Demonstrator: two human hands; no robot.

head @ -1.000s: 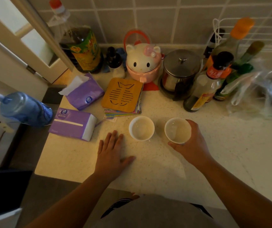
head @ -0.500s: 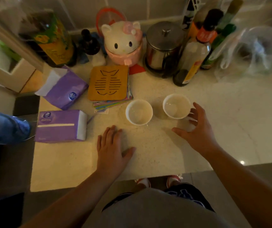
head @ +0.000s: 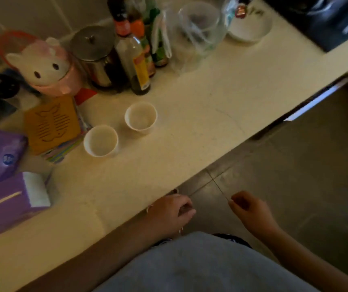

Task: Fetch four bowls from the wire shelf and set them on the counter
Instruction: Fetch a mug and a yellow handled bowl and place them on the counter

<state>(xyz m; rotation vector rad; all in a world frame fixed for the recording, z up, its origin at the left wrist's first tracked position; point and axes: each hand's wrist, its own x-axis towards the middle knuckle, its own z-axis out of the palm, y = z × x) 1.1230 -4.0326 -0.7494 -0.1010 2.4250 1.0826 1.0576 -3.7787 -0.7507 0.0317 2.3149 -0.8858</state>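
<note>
White bowls [head: 101, 140] [head: 141, 118] beside orange mat [head: 52, 124].

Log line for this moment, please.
bowls on counter: two, left bowl, right bowl | left hand empty | right hand empty | wire shelf: out of view

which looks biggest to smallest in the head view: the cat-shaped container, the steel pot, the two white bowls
1. cat-shaped container
2. steel pot, close behind it and set further back, so that gap is unsure
3. the two white bowls: near bowl and far bowl look alike, so no ranking between them
</note>
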